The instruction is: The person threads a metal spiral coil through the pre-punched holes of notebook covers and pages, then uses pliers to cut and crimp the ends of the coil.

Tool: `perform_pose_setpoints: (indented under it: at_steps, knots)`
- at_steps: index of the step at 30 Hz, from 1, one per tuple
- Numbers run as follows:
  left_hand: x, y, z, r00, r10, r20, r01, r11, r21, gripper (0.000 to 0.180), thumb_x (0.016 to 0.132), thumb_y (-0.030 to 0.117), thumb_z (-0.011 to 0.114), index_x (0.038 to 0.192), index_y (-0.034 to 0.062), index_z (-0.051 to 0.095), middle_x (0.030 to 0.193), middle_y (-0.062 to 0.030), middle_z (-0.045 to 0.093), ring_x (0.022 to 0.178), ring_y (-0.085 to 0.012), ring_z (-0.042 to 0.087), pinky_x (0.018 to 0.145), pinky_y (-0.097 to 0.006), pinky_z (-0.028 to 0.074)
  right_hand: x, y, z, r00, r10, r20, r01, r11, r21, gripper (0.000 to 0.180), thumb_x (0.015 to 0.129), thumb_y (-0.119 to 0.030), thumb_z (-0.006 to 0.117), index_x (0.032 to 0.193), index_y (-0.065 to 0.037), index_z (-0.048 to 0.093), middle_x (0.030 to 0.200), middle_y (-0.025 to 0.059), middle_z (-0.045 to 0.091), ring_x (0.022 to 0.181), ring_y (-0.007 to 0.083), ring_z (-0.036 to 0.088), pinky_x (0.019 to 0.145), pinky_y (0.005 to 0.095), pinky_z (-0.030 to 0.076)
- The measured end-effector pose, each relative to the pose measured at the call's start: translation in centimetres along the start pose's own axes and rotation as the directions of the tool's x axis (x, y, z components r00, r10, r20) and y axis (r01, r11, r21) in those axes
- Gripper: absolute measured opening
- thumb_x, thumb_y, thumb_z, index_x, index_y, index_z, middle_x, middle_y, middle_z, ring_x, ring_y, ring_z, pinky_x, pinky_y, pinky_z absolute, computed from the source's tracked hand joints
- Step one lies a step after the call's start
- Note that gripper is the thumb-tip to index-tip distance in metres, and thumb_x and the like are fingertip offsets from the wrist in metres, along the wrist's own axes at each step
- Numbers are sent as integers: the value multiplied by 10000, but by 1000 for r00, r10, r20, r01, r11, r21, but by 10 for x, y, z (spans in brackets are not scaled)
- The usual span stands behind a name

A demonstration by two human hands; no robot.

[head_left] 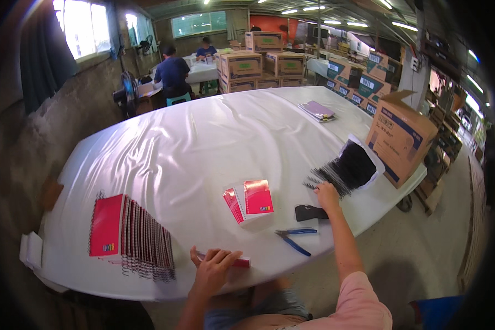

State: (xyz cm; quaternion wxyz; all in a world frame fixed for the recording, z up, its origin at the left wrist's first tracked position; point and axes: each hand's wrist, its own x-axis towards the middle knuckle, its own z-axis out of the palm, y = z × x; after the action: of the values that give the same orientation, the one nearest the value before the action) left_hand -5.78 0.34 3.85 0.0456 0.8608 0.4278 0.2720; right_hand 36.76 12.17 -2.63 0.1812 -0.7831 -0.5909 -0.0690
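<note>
At the table's front edge, my left hand is closed around a red notebook, which stands edge-up with most of its cover hidden by the fingers. My right hand reaches out to a row of black spiral binding coils, its fingers pinched on the end of one coil. Beyond the hands lie loose red notebooks without coils, punched along one side. A tall row of red spiral-bound notebooks, coils sticking out, rests at the left.
Blue-handled cutters and a black pouch-like item lie near my right forearm. A white-edged black bundle adjoins the coils. An open cardboard box stands at the right edge. Purple booklets lie farther back; two people sit beyond.
</note>
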Motion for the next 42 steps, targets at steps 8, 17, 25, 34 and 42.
perform_pose_setpoints:
  at_steps: [8, 17, 25, 34, 42]
  knots:
    - [-1, 15, 20, 960, -121, -253, 121, 993, -19, 449, 608, 479, 770, 838, 130, 605, 1004, 0, 574, 1020, -232, 510, 917, -659, 209, 11, -24, -72, 893, -352, -279, 311, 933, -182, 447, 745, 19, 540, 1173, -97, 596, 906, 128, 545, 896, 295, 540, 773, 405, 457]
    - [5, 9, 47, 858, -158, -488, 221, 972, 74, 353, 536, 392, 784, 696, 157, 575, 830, 24, 563, 870, -197, 501, 827, -510, 290, -136, -165, -114, 853, -470, 225, 102, 573, 813, 240, 883, -74, 576, 1115, -61, 634, 860, 118, 597, 792, 193, 557, 724, 302, 443]
    - [6, 12, 50, 852, -147, -502, 210, 975, 72, 405, 504, 415, 783, 783, 178, 610, 839, 37, 562, 894, -192, 499, 843, -516, 284, -156, -184, -85, 915, -402, 6, 249, 577, 778, 222, 786, -47, 683, 1004, -91, 696, 885, 92, 632, 807, 211, 590, 696, 301, 469]
    - [4, 11, 49, 870, -157, -467, 202, 978, 48, 430, 453, 430, 793, 753, 180, 610, 871, 35, 533, 921, -191, 485, 847, -546, 265, -153, -182, -82, 864, -491, 115, 152, 470, 870, 244, 725, -8, 733, 950, -100, 722, 895, 73, 643, 830, 177, 605, 726, 278, 489]
    - [2, 6, 48, 891, -125, -436, 178, 980, 84, 461, 580, 561, 716, 766, 162, 580, 838, 30, 500, 883, -164, 474, 824, -569, 268, -153, -198, -114, 690, -452, 566, -27, 765, 644, 245, 892, -136, 585, 1124, -77, 636, 827, 98, 617, 598, 146, 540, 564, 277, 428]
